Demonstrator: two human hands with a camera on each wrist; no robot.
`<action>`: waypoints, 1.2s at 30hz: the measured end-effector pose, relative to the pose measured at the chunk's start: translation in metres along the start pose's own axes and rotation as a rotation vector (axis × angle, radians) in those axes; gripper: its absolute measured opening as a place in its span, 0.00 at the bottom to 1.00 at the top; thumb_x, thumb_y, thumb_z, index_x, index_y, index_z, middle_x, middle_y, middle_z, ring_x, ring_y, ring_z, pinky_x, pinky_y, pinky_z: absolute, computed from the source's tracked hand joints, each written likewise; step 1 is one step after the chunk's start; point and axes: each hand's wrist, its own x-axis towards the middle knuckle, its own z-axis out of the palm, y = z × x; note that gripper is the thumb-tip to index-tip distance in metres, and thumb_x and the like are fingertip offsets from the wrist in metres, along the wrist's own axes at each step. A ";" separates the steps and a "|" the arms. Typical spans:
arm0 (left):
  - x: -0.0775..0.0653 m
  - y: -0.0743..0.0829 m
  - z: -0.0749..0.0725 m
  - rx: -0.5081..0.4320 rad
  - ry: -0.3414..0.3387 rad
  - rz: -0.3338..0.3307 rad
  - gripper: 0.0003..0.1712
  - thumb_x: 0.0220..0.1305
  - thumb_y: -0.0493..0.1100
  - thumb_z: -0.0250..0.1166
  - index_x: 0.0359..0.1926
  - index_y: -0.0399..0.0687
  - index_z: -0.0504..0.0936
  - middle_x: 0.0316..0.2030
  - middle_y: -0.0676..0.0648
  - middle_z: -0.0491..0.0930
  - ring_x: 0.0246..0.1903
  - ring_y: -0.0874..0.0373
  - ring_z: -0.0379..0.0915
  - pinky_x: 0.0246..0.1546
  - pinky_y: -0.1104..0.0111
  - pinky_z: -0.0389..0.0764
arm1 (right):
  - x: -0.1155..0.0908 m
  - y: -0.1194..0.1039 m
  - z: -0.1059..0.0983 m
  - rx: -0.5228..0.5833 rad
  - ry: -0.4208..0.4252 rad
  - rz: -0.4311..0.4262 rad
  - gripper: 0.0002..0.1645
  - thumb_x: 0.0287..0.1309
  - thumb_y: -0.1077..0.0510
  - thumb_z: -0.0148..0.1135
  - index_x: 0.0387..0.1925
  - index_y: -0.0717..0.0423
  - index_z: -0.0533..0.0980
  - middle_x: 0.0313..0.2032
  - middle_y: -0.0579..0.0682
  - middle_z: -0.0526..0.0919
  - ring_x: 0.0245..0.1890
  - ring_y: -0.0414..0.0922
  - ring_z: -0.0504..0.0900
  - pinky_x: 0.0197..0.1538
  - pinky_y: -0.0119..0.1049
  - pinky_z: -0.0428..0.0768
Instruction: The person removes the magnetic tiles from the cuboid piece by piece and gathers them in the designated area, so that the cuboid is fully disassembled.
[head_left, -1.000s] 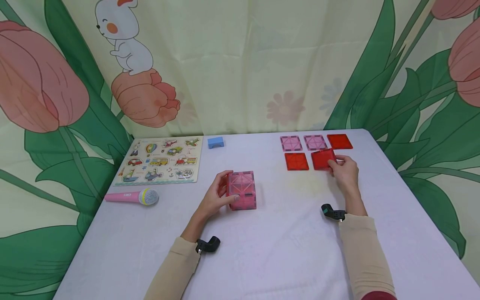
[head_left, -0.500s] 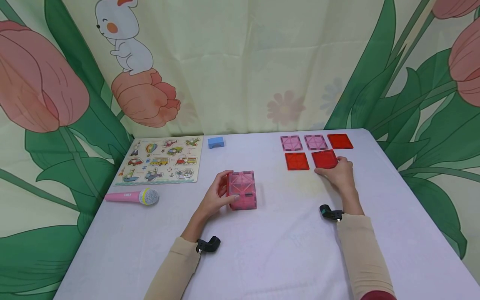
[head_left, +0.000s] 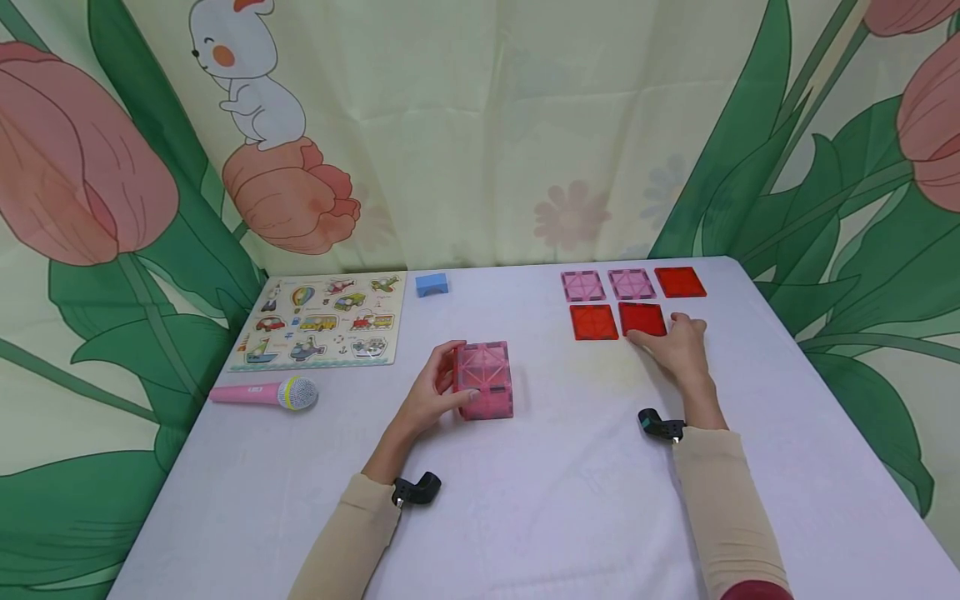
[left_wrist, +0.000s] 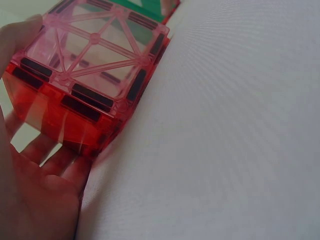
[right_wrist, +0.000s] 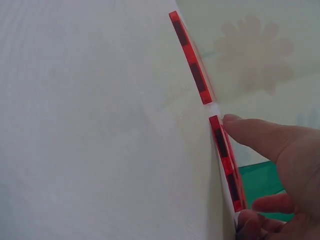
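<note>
My left hand (head_left: 433, 398) holds a box built of translucent magnetic tiles (head_left: 483, 379) that stands on the table. In the left wrist view the box's pink top (left_wrist: 95, 42) shows, with red walls (left_wrist: 65, 120) below. The thumb lies along one side and the fingers show through the wall behind. At the right, my right hand (head_left: 682, 346) is at a red magnetic tile (head_left: 642, 318) lying flat. In the right wrist view the thumb (right_wrist: 237, 125) touches one end of that tile (right_wrist: 227, 165), with the other fingers by its far end.
Beside that tile lies an orange-red tile (head_left: 594, 322). Behind them are two pink tiles (head_left: 582, 287) and another red tile (head_left: 680, 282). To the left are a picture puzzle board (head_left: 318, 323), a pink microphone (head_left: 262, 394) and a blue block (head_left: 431, 285).
The red tile at my right hand, tilted up a second ago, now lies flat and has shifted left, closer to the orange-red one. My left hand and the box have stayed put.
</note>
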 end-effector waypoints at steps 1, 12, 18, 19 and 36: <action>0.000 0.000 0.000 0.002 0.001 0.000 0.47 0.55 0.40 0.73 0.72 0.59 0.59 0.69 0.44 0.66 0.70 0.47 0.63 0.72 0.54 0.67 | 0.000 -0.001 0.001 -0.001 0.001 0.003 0.59 0.61 0.38 0.64 0.76 0.69 0.46 0.70 0.75 0.50 0.69 0.67 0.58 0.64 0.63 0.73; 0.000 0.000 0.001 0.001 0.002 -0.004 0.47 0.55 0.43 0.74 0.72 0.62 0.60 0.69 0.46 0.66 0.71 0.48 0.63 0.72 0.56 0.67 | 0.001 -0.002 0.003 -0.037 0.002 0.010 0.62 0.59 0.35 0.63 0.76 0.68 0.46 0.70 0.75 0.48 0.69 0.68 0.58 0.64 0.65 0.73; 0.000 0.001 0.000 0.011 0.005 -0.003 0.46 0.55 0.42 0.73 0.72 0.61 0.60 0.69 0.46 0.67 0.70 0.49 0.63 0.71 0.57 0.68 | 0.001 -0.004 0.007 -0.058 0.021 -0.014 0.64 0.57 0.34 0.65 0.75 0.70 0.46 0.70 0.74 0.49 0.69 0.68 0.58 0.63 0.64 0.75; 0.000 0.001 0.000 0.011 0.004 -0.002 0.46 0.56 0.41 0.73 0.72 0.60 0.60 0.69 0.46 0.67 0.70 0.48 0.63 0.72 0.56 0.67 | 0.001 -0.004 0.007 -0.066 0.024 -0.018 0.63 0.57 0.35 0.65 0.75 0.71 0.47 0.70 0.74 0.49 0.69 0.68 0.58 0.63 0.64 0.75; 0.000 0.000 0.001 -0.007 -0.002 -0.006 0.46 0.56 0.40 0.72 0.72 0.59 0.60 0.69 0.45 0.66 0.70 0.49 0.63 0.73 0.55 0.65 | 0.001 -0.003 0.004 -0.099 0.008 -0.016 0.55 0.59 0.44 0.64 0.70 0.77 0.52 0.67 0.75 0.51 0.66 0.68 0.61 0.63 0.64 0.75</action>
